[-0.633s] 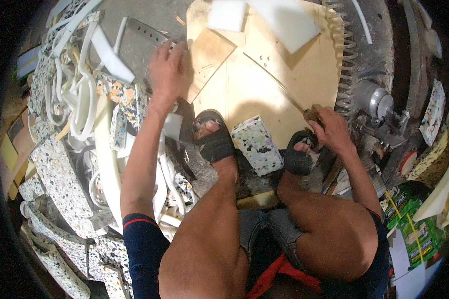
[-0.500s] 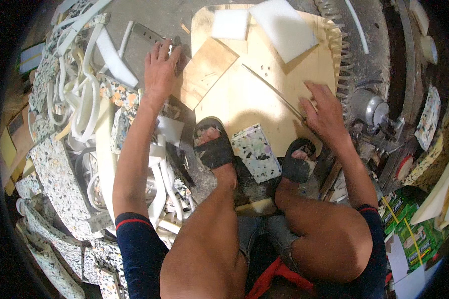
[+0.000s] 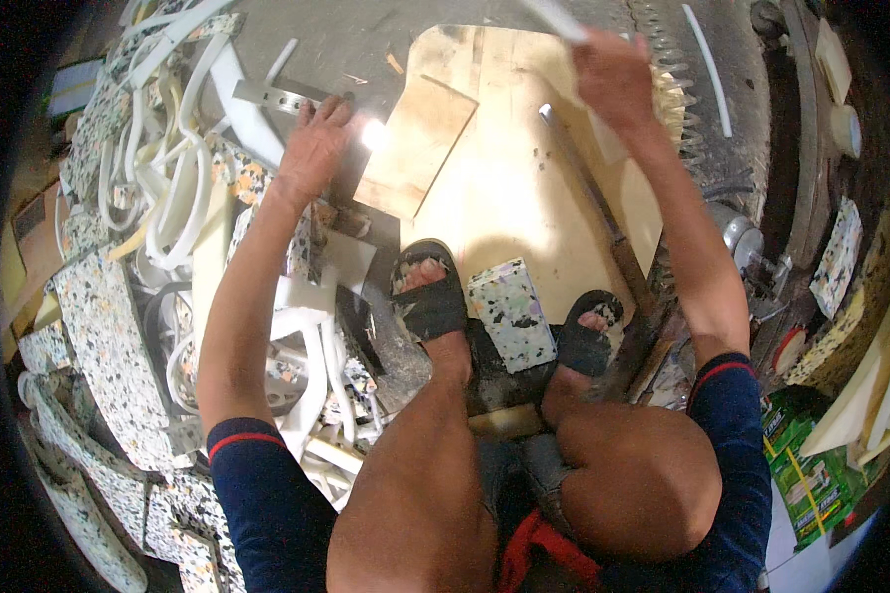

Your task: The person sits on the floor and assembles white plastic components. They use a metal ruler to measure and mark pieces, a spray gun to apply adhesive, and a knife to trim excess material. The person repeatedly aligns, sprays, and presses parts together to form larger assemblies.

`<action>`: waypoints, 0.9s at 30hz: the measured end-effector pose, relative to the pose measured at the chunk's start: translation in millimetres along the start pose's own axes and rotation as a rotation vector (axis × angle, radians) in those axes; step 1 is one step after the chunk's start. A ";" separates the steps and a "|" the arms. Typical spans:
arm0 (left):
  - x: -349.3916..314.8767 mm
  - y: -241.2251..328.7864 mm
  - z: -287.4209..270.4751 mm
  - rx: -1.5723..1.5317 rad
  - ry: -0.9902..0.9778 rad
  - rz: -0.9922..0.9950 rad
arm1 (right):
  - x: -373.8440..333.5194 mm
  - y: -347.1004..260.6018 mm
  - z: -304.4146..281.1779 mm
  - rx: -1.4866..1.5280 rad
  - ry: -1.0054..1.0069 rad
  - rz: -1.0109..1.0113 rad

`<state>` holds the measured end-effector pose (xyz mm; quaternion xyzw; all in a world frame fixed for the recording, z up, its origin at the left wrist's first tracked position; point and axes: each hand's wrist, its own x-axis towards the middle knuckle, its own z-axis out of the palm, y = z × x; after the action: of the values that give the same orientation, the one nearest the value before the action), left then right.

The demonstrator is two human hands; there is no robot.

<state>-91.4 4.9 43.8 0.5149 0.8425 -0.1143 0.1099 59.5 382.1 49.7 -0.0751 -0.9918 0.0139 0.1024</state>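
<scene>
My left hand (image 3: 316,143) is closed over the end of a flat metal bar with holes (image 3: 257,94), left of the wooden board (image 3: 504,217). At the board's far right edge my raised right hand (image 3: 615,79) grips a white foam sheet (image 3: 552,16), seen nearly edge-on and cut off by the upper rim. A long, thin knife (image 3: 585,176) rests on the board's right side, its handle end near my right foot. Beside my left hand, a smaller square wooden plate (image 3: 420,148) lies on the board.
A speckled foam block (image 3: 512,314) lies between my sandalled feet. White foam strips (image 3: 183,198) and speckled foam slabs (image 3: 109,346) are heaped at left. A coiled hose (image 3: 677,109) runs along the board's right edge. Green packages (image 3: 811,474) are at lower right.
My right hand has moved up and away from the knife handle and taken hold of white foam. The two foam sheets have left the board's far end. The metal bar has shifted leftward and down.
</scene>
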 end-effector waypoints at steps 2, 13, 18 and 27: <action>-10.8 -3.0 -9.2 -0.040 0.061 -0.028 | -6.6 16.5 -29.9 0.408 0.033 0.156; 5.6 78.8 -34.6 -0.261 0.154 -0.130 | -248.0 28.6 -133.4 0.931 -1.173 0.561; -5.4 71.9 -58.6 -0.508 0.263 -0.233 | -301.0 30.4 -165.5 0.187 -1.390 0.468; -17.4 56.5 -50.9 -0.454 0.192 -0.308 | -102.7 37.7 -34.0 0.232 -0.468 0.654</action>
<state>-36.6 30.9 93.0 0.3517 0.9213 0.1111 0.1234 171.4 404.1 60.8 -0.3690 -0.9040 0.1740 -0.1277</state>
